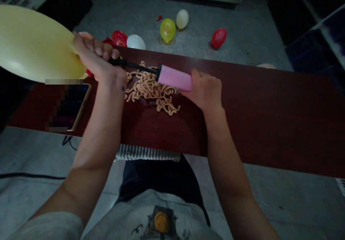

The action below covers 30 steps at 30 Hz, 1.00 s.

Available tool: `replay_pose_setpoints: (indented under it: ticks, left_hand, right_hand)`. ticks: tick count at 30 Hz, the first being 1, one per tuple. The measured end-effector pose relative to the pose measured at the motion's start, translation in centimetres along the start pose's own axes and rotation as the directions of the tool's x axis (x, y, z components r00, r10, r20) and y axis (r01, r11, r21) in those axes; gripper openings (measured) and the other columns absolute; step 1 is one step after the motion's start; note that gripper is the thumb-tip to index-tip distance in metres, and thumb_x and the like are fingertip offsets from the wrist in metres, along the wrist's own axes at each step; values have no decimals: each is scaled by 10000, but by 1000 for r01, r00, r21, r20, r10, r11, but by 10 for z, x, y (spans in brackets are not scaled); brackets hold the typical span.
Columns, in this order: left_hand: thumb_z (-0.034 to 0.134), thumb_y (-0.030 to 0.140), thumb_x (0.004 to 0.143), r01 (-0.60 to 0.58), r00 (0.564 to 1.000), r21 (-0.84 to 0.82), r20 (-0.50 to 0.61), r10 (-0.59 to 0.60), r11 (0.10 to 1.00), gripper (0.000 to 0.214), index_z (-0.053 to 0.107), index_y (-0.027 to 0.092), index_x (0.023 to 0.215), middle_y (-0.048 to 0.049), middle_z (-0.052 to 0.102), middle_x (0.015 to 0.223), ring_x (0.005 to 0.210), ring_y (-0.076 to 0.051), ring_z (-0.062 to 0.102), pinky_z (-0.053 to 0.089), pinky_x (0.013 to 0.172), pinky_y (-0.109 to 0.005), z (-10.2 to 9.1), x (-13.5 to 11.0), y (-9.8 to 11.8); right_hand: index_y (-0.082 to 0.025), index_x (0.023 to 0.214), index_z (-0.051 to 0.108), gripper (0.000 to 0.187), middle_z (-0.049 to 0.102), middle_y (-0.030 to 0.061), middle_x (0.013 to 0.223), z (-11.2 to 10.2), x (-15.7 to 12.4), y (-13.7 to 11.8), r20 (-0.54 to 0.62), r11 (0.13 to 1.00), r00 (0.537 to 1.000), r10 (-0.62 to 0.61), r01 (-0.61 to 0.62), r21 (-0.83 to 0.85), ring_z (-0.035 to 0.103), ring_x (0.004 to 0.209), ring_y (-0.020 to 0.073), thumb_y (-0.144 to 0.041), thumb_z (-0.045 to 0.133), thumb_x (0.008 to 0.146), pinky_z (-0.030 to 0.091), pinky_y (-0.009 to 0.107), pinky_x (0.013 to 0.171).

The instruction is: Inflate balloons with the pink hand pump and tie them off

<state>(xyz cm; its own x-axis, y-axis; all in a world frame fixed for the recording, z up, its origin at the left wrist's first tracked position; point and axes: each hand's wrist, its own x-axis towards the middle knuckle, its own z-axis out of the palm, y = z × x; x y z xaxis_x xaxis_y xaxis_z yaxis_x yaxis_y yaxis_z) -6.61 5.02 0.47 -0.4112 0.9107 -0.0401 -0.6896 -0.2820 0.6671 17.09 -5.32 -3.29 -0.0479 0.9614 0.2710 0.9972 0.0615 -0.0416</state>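
My left hand [95, 58] is closed around the neck of a large inflated yellow balloon [32, 44] and the black nozzle end of a hand pump. The balloon bulges out to the left, above the table's left end. My right hand [206, 90] grips the back of the pink pump barrel [175, 78], whose black rod [137, 66] runs left to the nozzle. The pump is held above a heap of uninflated peach-coloured balloons [151, 90] lying on the dark red table [269, 117].
A phone [74, 105] lies on the table's left part. Beyond the table, several inflated balloons rest on the grey floor: red [119, 37], white [135, 42], yellow-green [167, 30], cream [182, 18] and red [218, 37]. Shelving stands at the back and right.
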Motion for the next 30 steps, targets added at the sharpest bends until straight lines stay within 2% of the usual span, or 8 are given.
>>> replay_pose_setpoints:
  ticks: [3,6,8,13,20,25,28,30]
  left_hand:
    - [246,303,1113,-99,995,-102,22,102,990,396,196,217,729,61,168,570,373,-74,219,184,407,-232,5,-13,-15]
    - [188,497,1101,-23,998,-95,57,28,995,460,138,226,733,63,137,559,360,-91,183,171,404,-254,10,-24,-32]
    - [209,572,1080,-33,998,-81,56,37,996,501,112,227,730,63,127,545,360,-100,166,162,402,-266,13,-29,-40]
    - [328,739,983,-51,997,-70,51,54,996,623,135,217,704,56,154,523,368,-101,174,155,408,-275,13,-24,-42]
    - [308,515,1085,-39,999,-87,32,42,995,498,215,217,697,56,199,528,401,-103,190,163,445,-296,3,0,-32]
    - [470,525,1019,-59,998,-180,9,61,982,497,252,211,701,69,212,534,418,-94,194,167,449,-299,-11,16,-31]
    - [392,428,1072,-65,998,-232,11,69,971,431,286,207,718,64,216,547,428,-94,222,190,471,-272,-15,20,-25]
    - [324,363,1102,-62,997,-233,-63,48,970,421,275,206,715,63,200,546,426,-96,207,186,479,-260,-13,19,-18]
  right_hand:
    - [-132,1120,563,440,687,138,961,-3,-1,-12,-12,999,1000,-26,26,20,638,921,286,-499,601,880,474,400,790]
    - [-124,1118,561,413,691,148,974,-1,-2,-19,-14,999,999,-35,36,32,645,932,289,-464,600,886,475,401,794]
    - [-123,1117,560,400,695,151,984,3,-2,-21,-24,999,999,-38,39,37,647,942,290,-445,599,884,475,397,795]
    - [-150,1116,572,344,705,139,1032,11,1,-24,-30,999,999,-23,24,30,649,952,271,-412,551,894,472,362,770]
    - [-182,1170,584,343,704,101,1087,9,5,-27,-87,998,995,-44,47,30,648,939,247,-376,536,891,450,335,749]
    - [-184,1129,618,324,707,102,1067,11,5,-11,-131,999,991,-37,37,3,638,927,254,-378,580,873,428,333,742]
    - [-179,1110,632,313,707,107,1043,12,5,1,-155,999,988,-30,28,-20,629,926,259,-372,589,867,418,335,744]
    - [-181,1114,636,311,706,108,1039,12,4,10,-167,999,986,-21,15,-37,623,928,262,-357,592,862,412,337,747]
